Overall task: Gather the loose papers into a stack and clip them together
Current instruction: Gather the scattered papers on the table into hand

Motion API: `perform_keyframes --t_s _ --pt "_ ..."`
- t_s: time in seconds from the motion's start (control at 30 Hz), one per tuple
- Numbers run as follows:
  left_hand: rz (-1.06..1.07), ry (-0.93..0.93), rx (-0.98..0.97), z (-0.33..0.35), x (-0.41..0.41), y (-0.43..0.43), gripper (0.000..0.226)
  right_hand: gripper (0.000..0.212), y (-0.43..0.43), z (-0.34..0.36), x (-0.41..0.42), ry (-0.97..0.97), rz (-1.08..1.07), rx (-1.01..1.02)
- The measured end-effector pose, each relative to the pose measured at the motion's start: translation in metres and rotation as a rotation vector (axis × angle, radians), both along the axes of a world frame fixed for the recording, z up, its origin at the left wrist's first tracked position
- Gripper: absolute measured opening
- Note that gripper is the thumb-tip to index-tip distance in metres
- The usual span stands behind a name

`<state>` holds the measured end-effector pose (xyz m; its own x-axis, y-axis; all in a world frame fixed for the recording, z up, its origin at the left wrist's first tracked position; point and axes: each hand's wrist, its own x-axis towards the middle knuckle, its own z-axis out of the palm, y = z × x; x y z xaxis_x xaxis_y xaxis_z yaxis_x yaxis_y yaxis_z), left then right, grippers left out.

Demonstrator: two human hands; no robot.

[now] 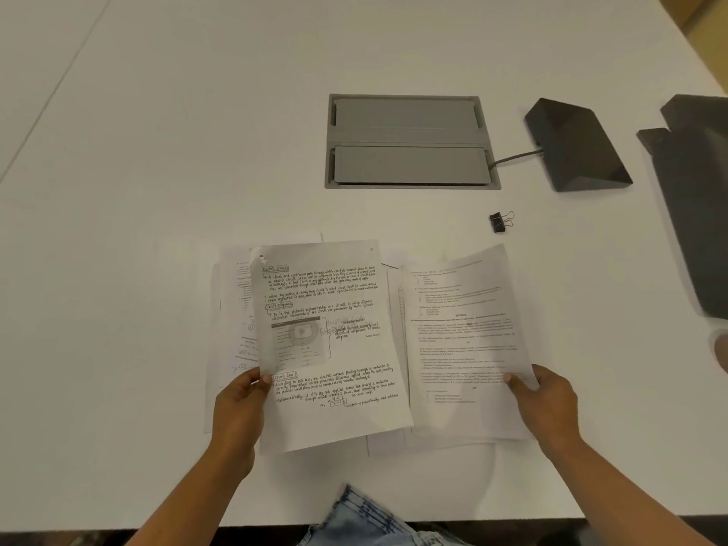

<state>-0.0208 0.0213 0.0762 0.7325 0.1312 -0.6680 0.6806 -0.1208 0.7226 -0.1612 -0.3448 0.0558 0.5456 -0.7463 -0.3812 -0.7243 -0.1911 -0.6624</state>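
A handwritten notes page (327,340) is lifted slightly off the white table (157,151), pinched at its left edge by my left hand (240,403). A printed page (461,340) to its right is held at its right edge by my right hand (543,403). More loose sheets (232,309) lie flat underneath and stick out at the left and between the two held pages. A black binder clip (501,221) rests alone on the table, beyond the papers to the upper right.
A grey cable hatch (409,141) is set into the table behind the papers. A dark wedge-shaped device (575,145) with a cord sits right of it. A dark chair part (697,199) stands at the right edge. The table's near edge runs just below my forearms.
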Motion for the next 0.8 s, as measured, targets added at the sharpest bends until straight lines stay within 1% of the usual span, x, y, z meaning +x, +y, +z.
perform_keyframes --t_s 0.1,0.23,0.47,0.63,0.73,0.8 --pt "0.0 -0.007 -0.002 0.002 0.0 -0.001 0.014 0.028 -0.003 0.002 -0.002 -0.019 -0.026 -0.006" --pt "-0.001 -0.011 0.007 0.002 0.0 -0.003 0.015 0.024 -0.006 0.004 -0.006 -0.054 -0.053 0.005" --pt "0.026 -0.049 0.062 0.001 -0.001 0.001 0.021 0.024 -0.012 0.018 -0.005 -0.21 -0.192 0.193" --pt "0.092 -0.119 0.104 0.006 -0.002 -0.001 0.018 0.028 -0.015 0.028 -0.005 -0.29 -0.227 0.281" --pt "0.099 -0.127 0.066 0.012 -0.001 -0.009 0.016 0.02 -0.008 0.036 0.0 -0.314 -0.19 0.352" --pt "0.086 -0.122 0.024 0.012 -0.002 -0.016 0.015 0.02 0.002 0.04 0.005 -0.328 -0.132 0.403"
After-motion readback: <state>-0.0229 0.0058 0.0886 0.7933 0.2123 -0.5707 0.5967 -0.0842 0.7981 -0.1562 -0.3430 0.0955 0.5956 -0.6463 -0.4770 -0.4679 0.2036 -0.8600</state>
